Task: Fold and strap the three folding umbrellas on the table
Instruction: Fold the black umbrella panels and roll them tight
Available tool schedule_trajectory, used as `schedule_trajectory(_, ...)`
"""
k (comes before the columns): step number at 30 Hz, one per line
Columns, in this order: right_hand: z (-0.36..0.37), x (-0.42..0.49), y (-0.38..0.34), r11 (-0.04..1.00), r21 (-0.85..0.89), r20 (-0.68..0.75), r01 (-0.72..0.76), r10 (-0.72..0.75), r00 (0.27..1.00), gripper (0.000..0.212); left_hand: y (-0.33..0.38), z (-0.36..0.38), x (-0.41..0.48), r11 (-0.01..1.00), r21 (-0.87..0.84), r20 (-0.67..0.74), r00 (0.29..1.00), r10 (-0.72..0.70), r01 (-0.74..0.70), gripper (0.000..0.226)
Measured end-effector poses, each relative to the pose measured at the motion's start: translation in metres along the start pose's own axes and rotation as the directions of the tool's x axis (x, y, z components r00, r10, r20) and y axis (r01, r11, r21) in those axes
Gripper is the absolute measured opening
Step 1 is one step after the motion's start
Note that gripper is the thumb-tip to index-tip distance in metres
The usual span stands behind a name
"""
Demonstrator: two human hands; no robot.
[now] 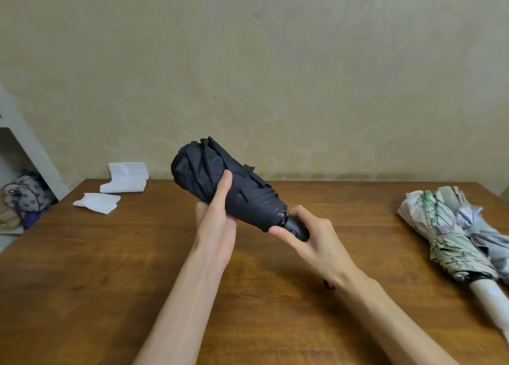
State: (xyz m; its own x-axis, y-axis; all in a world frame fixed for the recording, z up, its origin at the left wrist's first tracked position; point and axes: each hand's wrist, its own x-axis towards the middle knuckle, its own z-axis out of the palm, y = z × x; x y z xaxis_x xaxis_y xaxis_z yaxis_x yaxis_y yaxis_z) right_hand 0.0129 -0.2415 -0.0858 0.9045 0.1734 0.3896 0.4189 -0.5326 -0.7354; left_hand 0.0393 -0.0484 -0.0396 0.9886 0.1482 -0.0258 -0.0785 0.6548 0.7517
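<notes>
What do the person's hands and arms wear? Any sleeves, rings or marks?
Both forearms are bare to the picture's lower edge: no sleeves show. The left hand and the right hand wear no gloves, and no rings or watch are visible. A small dark loop hangs by the right wrist, perhaps a cord of the black umbrella, not a bracelet.

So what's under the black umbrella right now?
The left hand supports the umbrella from below, one finger up its near side; the right hand grips its handle. Beneath is the wooden table. The left hand's other fingers are hidden behind the umbrella.
</notes>
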Motion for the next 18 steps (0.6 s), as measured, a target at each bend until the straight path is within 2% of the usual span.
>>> schedule_trajectory(3,-0.010,0.006,-0.006,0.949,0.288,0.162,-0.132,0.087,0.983,0.036,0.004,-0.001,-0.003,0.998,-0.039,0.051,0.998,-0.039,0.041,0.043)
schedule_trajectory(6,-0.024,0.006,-0.014,0.854,0.382,0.428,-0.353,0.176,0.887,0.042,0.007,-0.002,-0.007,0.988,-0.101,0.123,0.987,-0.101,0.114,0.046)
schedule_trajectory(7,-0.027,0.006,-0.015,0.843,0.378,0.470,-0.383,0.181,0.864,0.043,0.007,-0.002,-0.007,0.986,-0.111,0.130,0.986,-0.109,0.124,0.047)
schedule_trajectory(8,-0.029,0.006,-0.015,0.850,0.366,0.466,-0.380,0.186,0.865,0.042,0.006,-0.002,-0.008,0.986,-0.109,0.124,0.986,-0.112,0.126,0.045)
schedule_trajectory(10,-0.027,0.008,-0.014,0.901,0.313,0.325,-0.300,0.195,0.925,0.040,0.005,0.000,-0.008,0.988,-0.093,0.084,0.990,-0.114,0.122,0.038)
schedule_trajectory(12,-0.022,0.008,-0.012,0.960,0.217,0.171,-0.180,0.144,0.975,0.035,0.004,0.003,-0.008,0.986,-0.105,0.050,0.991,-0.122,0.127,0.035)
schedule_trajectory(14,-0.015,0.007,-0.008,0.985,0.150,0.099,-0.085,0.070,0.993,0.035,0.005,0.003,-0.008,0.983,-0.127,0.049,0.991,-0.127,0.132,0.031)
schedule_trajectory(16,-0.012,0.008,-0.007,0.979,0.193,0.101,-0.062,0.043,0.994,0.034,0.007,0.001,-0.008,0.982,-0.137,0.071,0.990,-0.122,0.131,0.026)
schedule_trajectory(18,-0.016,0.008,-0.008,0.946,0.300,0.191,-0.121,0.065,0.979,0.034,0.009,-0.001,-0.007,0.982,-0.135,0.110,0.987,-0.115,0.130,0.030)
